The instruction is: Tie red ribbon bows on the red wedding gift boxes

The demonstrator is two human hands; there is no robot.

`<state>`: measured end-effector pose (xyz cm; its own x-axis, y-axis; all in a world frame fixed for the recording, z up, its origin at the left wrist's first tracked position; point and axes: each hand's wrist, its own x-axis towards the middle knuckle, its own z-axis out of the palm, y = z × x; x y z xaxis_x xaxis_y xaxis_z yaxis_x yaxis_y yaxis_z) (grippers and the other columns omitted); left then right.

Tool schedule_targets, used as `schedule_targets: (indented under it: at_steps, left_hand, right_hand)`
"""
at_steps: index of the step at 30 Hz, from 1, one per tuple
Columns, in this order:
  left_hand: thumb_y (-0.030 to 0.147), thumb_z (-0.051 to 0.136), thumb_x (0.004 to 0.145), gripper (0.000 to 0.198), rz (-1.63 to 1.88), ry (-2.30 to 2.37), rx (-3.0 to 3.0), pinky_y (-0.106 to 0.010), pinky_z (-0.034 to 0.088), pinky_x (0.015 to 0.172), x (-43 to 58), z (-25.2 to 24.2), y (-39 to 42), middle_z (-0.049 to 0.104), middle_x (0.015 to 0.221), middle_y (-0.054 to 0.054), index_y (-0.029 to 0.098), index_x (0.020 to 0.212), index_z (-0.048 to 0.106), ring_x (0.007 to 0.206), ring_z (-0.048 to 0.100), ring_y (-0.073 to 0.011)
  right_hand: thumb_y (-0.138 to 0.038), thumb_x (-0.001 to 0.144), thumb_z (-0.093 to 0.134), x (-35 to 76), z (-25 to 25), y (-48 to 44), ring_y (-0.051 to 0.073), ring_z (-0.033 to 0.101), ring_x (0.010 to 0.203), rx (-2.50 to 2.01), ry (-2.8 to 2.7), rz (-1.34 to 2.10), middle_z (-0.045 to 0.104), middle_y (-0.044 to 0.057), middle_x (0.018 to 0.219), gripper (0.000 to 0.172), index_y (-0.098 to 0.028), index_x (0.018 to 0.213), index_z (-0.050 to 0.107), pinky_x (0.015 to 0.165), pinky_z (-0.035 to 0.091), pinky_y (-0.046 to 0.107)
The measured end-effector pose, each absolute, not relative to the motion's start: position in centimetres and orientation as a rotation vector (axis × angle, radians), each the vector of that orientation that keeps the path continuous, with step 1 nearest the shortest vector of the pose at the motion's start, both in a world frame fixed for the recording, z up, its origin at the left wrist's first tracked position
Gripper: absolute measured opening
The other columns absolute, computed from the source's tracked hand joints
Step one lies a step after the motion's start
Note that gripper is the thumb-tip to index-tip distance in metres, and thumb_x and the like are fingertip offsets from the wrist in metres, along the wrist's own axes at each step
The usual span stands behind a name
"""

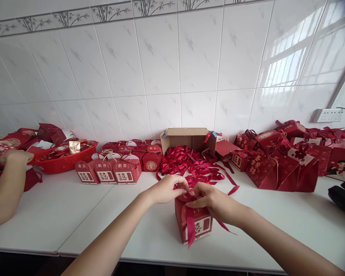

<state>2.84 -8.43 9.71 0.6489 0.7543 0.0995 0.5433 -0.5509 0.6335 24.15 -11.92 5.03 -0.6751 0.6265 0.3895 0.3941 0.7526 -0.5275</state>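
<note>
A red candy box [181,226] printed with a white panel and a double-happiness sign stands upright on the table in front of me. A dark red ribbon [191,228] runs at its top, with one tail hanging down the front and the other trailing off to the right. My left hand [170,188] is closed at the top left of the box, its fingertips pinching what looks like the ribbon. At the top right, my right hand [217,201] grips the box's upper flaps, thumb across the front. The ribbon's path between the fingers is partly hidden.
Behind the box, loose ribbons [179,163] spill from an open cardboard carton [186,134]. Finished-looking boxes [128,174] stand left of it; more gift boxes [281,168] crowd the right. Another person's arm [10,184] reaches near a red basin [57,165] at far left.
</note>
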Motion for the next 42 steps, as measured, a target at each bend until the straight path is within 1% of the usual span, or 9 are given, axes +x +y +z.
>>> schedule_targets:
  at_steps: [6, 10, 15, 21, 25, 29, 34, 38, 42]
  left_hand:
    - [0.027, 0.053, 0.084, 0.013, 0.468, 0.979, 2.266, -0.028, 0.046, 0.074, 2.6, 9.4, -7.8, 0.063, 0.087, -0.003, 0.018, 0.090, 0.059, 0.081, 0.057, -0.0165]
    - [0.027, 0.054, 0.082, 0.012, 0.385, 0.946, 2.272, -0.028, 0.045, 0.075, 2.5, 9.6, -8.1, 0.061, 0.091, -0.002, 0.019, 0.090, 0.058, 0.085, 0.056, -0.0172]
    - [0.024, 0.060, 0.077, 0.006, 0.317, 0.937, 2.332, -0.029, 0.041, 0.083, 2.5, 9.8, -8.1, 0.054, 0.092, -0.001, 0.021, 0.080, 0.057, 0.095, 0.051, -0.0184]
    - [0.032, 0.061, 0.079, 0.013, 0.187, 1.023, 2.353, -0.031, 0.039, 0.087, 2.7, 9.6, -7.9, 0.046, 0.098, -0.002, 0.023, 0.087, 0.057, 0.102, 0.046, -0.0210]
    - [0.038, 0.061, 0.080, 0.018, 0.188, 0.974, 2.326, -0.031, 0.039, 0.087, 2.6, 9.7, -7.9, 0.044, 0.097, -0.002, 0.021, 0.079, 0.054, 0.098, 0.046, -0.0196]
    - [0.042, 0.059, 0.083, 0.021, 0.233, 0.856, 2.270, -0.031, 0.035, 0.097, 2.7, 9.7, -8.1, 0.047, 0.112, -0.002, 0.021, 0.078, 0.057, 0.113, 0.043, -0.0202]
    - [0.036, 0.057, 0.085, 0.014, 0.234, 0.800, 2.209, -0.032, 0.034, 0.101, 2.8, 9.6, -8.1, 0.039, 0.133, -0.004, 0.022, 0.086, 0.062, 0.126, 0.037, -0.0215]
    - [0.028, 0.068, 0.075, 0.013, 0.166, 0.797, 2.231, -0.034, 0.034, 0.101, 2.7, 9.7, -8.0, 0.042, 0.134, -0.002, 0.021, 0.081, 0.059, 0.129, 0.034, -0.0242]
    - [0.036, 0.058, 0.083, 0.016, 0.263, 0.845, 2.286, -0.034, 0.037, 0.097, 2.9, 9.5, -7.9, 0.052, 0.121, -0.004, 0.020, 0.078, 0.055, 0.122, 0.039, -0.0229]
  right_hand:
    - [-0.015, 0.088, 0.053, 24.2, 4.8, -11.8, 0.019, 0.047, 0.082, -0.748, -2.514, 0.226, 0.050, 0.006, 0.091, 0.034, -0.035, 0.110, 0.069, 0.068, 0.041, 0.032]
    - [-0.015, 0.088, 0.053, 24.3, 4.4, -11.6, 0.019, 0.049, 0.086, -0.739, -2.485, 0.264, 0.051, 0.006, 0.095, 0.033, -0.035, 0.109, 0.069, 0.071, 0.043, 0.031]
    - [-0.017, 0.089, 0.055, 24.3, 4.4, -11.7, 0.019, 0.050, 0.091, -0.742, -2.466, 0.312, 0.053, 0.006, 0.098, 0.031, -0.034, 0.110, 0.069, 0.076, 0.044, 0.031]
    - [-0.019, 0.088, 0.058, 24.3, 4.5, -11.6, 0.020, 0.050, 0.090, -0.715, -2.471, 0.267, 0.055, 0.006, 0.097, 0.030, -0.035, 0.110, 0.069, 0.077, 0.044, 0.034]
    - [-0.021, 0.088, 0.058, 24.4, 4.6, -11.7, 0.020, 0.050, 0.089, -0.716, -2.472, 0.249, 0.055, 0.006, 0.096, 0.026, -0.034, 0.106, 0.071, 0.079, 0.043, 0.035]
    - [-0.018, 0.090, 0.052, 24.4, 4.9, -11.8, 0.019, 0.051, 0.089, -0.708, -2.476, 0.264, 0.055, 0.006, 0.096, 0.027, -0.032, 0.102, 0.073, 0.080, 0.043, 0.035]
    - [-0.018, 0.092, 0.048, 24.3, 5.3, -11.9, 0.018, 0.051, 0.089, -0.707, -2.497, 0.271, 0.054, 0.006, 0.094, 0.029, -0.029, 0.102, 0.073, 0.079, 0.044, 0.034]
    - [-0.016, 0.092, 0.047, 24.2, 5.4, -11.8, 0.018, 0.051, 0.089, -0.703, -2.507, 0.258, 0.054, 0.006, 0.095, 0.031, -0.030, 0.102, 0.073, 0.078, 0.044, 0.034]
    - [-0.015, 0.091, 0.048, 24.3, 5.3, -11.8, 0.019, 0.052, 0.088, -0.701, -2.499, 0.271, 0.053, 0.006, 0.095, 0.032, -0.031, 0.102, 0.073, 0.076, 0.044, 0.034]
